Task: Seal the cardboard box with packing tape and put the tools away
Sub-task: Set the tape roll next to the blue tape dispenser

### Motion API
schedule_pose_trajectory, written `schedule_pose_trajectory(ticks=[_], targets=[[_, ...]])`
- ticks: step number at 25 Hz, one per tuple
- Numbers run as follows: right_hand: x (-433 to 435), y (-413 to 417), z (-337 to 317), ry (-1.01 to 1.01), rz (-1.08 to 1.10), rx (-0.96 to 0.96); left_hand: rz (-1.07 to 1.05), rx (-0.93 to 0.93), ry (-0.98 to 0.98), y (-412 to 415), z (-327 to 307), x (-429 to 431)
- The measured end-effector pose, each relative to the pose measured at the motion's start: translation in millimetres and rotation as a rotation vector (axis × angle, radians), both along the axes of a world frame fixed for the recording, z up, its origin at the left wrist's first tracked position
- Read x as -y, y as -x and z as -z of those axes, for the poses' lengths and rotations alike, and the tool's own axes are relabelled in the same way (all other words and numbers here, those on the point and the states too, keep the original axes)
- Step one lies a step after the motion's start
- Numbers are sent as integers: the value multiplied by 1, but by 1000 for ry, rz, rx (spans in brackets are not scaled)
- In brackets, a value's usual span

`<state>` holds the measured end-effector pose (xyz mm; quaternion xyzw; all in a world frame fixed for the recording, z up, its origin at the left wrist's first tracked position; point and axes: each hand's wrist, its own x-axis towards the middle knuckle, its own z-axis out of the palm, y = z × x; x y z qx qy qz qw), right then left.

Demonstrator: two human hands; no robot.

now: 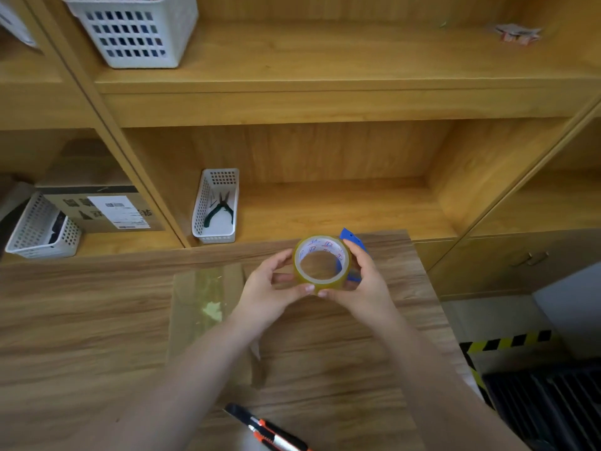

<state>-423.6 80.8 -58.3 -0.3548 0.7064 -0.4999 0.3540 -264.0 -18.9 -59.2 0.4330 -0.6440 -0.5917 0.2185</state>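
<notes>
Both hands grip the tape roll (322, 262), lifted above the table (81, 320). Left hand (271, 289) fingers curl on its left side, thumb on the lower rim. Right hand (361, 281) fingers wrap the right side, over a blue cutter piece (349, 237). Cardboard box (208, 307), taped along the top, lies flat below the left wrist. Utility knife (270, 429) rests nearer the person, between the forearms.
</notes>
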Motion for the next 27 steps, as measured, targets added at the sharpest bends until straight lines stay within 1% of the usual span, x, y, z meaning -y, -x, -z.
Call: schedule_pose_trajectory(ticks=[4,9,14,18,22,27], targets=[[-1,33,14,14,22,28,3,-26,-50,36,11,-4],[-1,66,36,8,59,29,-36,-7,-40,77,25,-10],[-1,90,53,-53,97,9,-23,17,-58,109,37,-6],[1,107,57,-79,137,-29,36,94,1,128,38,-3],[2,121,63,-122,172,-84,87,134,2,145,44,3],[3,137,72,-156,172,-193,97,136,-112,166,50,8]])
